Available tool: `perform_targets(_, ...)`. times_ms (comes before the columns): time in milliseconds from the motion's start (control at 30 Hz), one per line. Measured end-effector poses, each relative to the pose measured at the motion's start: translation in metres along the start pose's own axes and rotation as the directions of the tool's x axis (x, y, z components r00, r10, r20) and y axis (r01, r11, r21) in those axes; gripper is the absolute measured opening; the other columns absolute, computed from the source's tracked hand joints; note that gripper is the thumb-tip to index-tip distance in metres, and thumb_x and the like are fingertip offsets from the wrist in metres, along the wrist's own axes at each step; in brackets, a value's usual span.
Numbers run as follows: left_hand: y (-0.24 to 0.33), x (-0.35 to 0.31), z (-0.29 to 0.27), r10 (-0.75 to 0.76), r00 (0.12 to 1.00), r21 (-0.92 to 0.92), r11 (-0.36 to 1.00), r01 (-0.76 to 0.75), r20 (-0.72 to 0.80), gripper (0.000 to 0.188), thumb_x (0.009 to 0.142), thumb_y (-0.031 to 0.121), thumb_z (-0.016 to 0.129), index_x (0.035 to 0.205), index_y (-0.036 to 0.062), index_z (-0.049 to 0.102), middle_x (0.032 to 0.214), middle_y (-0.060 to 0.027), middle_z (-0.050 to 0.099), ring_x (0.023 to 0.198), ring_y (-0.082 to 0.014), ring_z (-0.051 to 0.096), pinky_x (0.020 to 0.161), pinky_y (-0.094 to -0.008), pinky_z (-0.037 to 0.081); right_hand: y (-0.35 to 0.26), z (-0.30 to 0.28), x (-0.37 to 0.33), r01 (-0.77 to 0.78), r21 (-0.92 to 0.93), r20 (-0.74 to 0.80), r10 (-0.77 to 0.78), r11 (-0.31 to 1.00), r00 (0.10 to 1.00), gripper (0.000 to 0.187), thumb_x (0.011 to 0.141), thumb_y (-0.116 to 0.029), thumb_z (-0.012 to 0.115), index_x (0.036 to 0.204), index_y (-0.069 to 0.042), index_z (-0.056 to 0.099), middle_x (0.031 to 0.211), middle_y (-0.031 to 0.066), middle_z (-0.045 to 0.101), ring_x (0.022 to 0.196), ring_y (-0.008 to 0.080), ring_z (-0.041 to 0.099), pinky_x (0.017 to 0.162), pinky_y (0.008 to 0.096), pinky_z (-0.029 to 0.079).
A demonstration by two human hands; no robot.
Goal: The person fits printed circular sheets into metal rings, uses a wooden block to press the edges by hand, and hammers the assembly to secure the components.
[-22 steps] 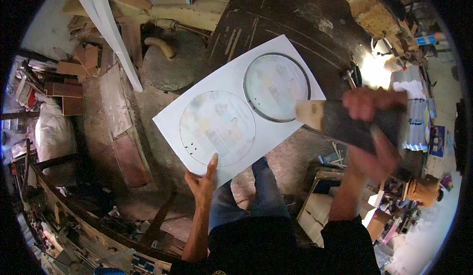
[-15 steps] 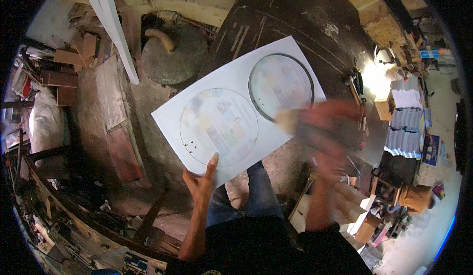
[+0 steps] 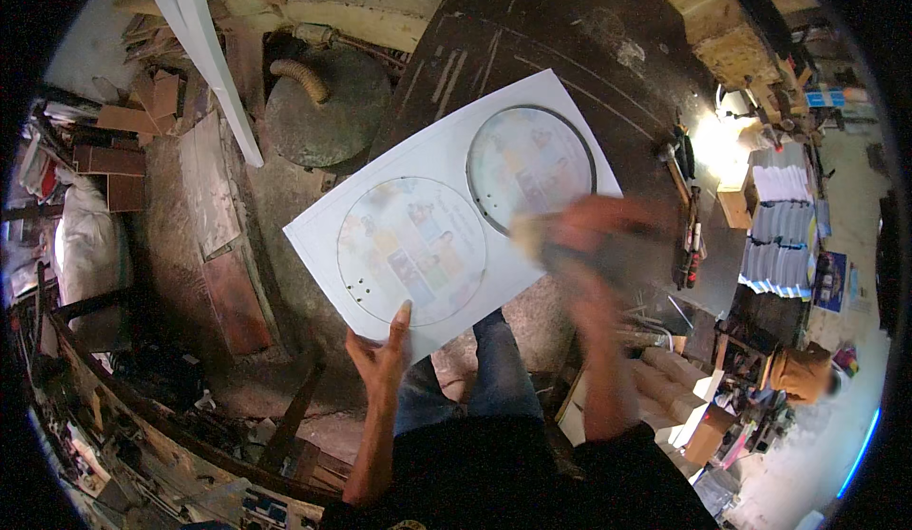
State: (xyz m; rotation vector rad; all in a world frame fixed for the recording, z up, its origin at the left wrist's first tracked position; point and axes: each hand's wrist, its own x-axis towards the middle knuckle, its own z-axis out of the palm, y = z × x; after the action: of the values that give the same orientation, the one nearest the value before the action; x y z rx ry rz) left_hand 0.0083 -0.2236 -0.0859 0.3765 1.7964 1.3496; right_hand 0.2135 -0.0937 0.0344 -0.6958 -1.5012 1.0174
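Observation:
My left hand grips the lower edge of a white rectangular sheet, thumb on top and fingers hidden below. Two large circles with faint coloured print mark the sheet: a thin-lined left circle with several small dark dots, and a right circle ringed by a thick dark rim. In my right hand, smeared by motion, is what looks like a brush with a reddish body. Its pale tip lies over the sheet's lower right part, beside the dark rim; contact cannot be made out.
Beneath the sheet's far side lies a dark, scratched tabletop. A round metal lid with a curved handle stands left of it. At right are a bright lamp, hand tools and stacked papers. White strips lean at upper left.
The brush in my right hand has shifted left across the sheet. My left hand keeps its hold on the sheet, and the whole view has slid slightly.

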Motion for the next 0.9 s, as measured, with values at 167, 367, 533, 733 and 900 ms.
perform_targets(167, -0.023, -0.003, -0.002, -0.043, 0.999, 0.004, 0.999, 0.043, 0.011, 0.050, 0.082, 0.017, 0.078, 0.121, -0.0041, 0.054, 0.109, -0.0133, 0.063, 0.097, -0.0200, 0.061, 0.083, -0.0353, 0.050, 0.019, -0.026, 0.010, -0.255, -0.097, -0.144, 0.240, 0.962, 0.960, 0.047, 0.094, -0.047, 0.047, 0.102, -0.001, 0.058, 0.085, 0.0107, 0.061, 0.074, 0.0169, 0.056, 0.069, 0.0355, 0.046)
perform_targets(367, 0.044, -0.001, -0.056, -0.101, 0.995, -0.113, 0.988, 0.101, 0.007, 0.058, 0.090, 0.018, 0.064, 0.140, -0.0023, 0.041, 0.119, -0.0191, 0.059, 0.099, -0.0256, 0.064, 0.082, -0.0368, 0.053, 0.027, -0.174, 0.042, -0.554, -0.597, -0.538, 0.222, 0.581, 0.813, 0.060, 0.096, -0.055, 0.044, 0.103, 0.001, 0.061, 0.085, 0.0130, 0.063, 0.076, 0.0196, 0.058, 0.070, 0.0376, 0.046)
perform_targets(533, 0.124, -0.013, -0.055, -0.295, 0.938, -0.358, 0.869, 0.342, 0.181, 0.049, 0.084, 0.017, 0.061, 0.119, -0.0159, 0.054, 0.109, -0.0272, 0.062, 0.091, -0.0297, 0.068, 0.077, -0.0327, 0.059, 0.065, -0.242, 0.030, -0.631, -0.745, -0.545, 0.349, 0.215, 0.763, 0.065, 0.095, -0.059, 0.044, 0.128, -0.005, 0.056, 0.122, 0.0232, 0.062, 0.118, 0.0411, 0.055, 0.096, 0.0502, 0.041)
perform_targets(733, 0.174, -0.060, -0.007, -0.328, 0.912, -0.694, 0.597, 0.401, 0.245, 0.043, 0.091, 0.005, 0.046, 0.124, -0.0224, 0.040, 0.119, -0.0429, 0.046, 0.097, -0.0329, 0.065, 0.061, -0.0276, 0.065, 0.066, -0.332, -0.064, -0.460, -0.846, -0.488, 0.044, -0.269, 0.872, 0.030, 0.089, -0.024, 0.065, 0.106, -0.004, 0.054, 0.100, 0.0194, 0.057, 0.097, 0.0391, 0.054, 0.079, 0.0496, 0.046)
perform_targets(900, 0.161, -0.068, -0.005, -0.300, 0.901, -0.774, 0.469, 0.424, 0.312, 0.044, 0.090, 0.006, 0.046, 0.125, -0.0208, 0.042, 0.138, -0.0451, 0.028, 0.134, -0.0396, 0.038, 0.067, -0.0274, 0.064, 0.083, -0.383, -0.110, -0.209, -0.978, -0.205, 0.155, 0.015, 0.966, 0.032, 0.092, -0.022, 0.061, 0.116, -0.004, 0.050, 0.093, 0.0108, 0.055, 0.087, 0.0294, 0.052, 0.071, 0.0418, 0.044)
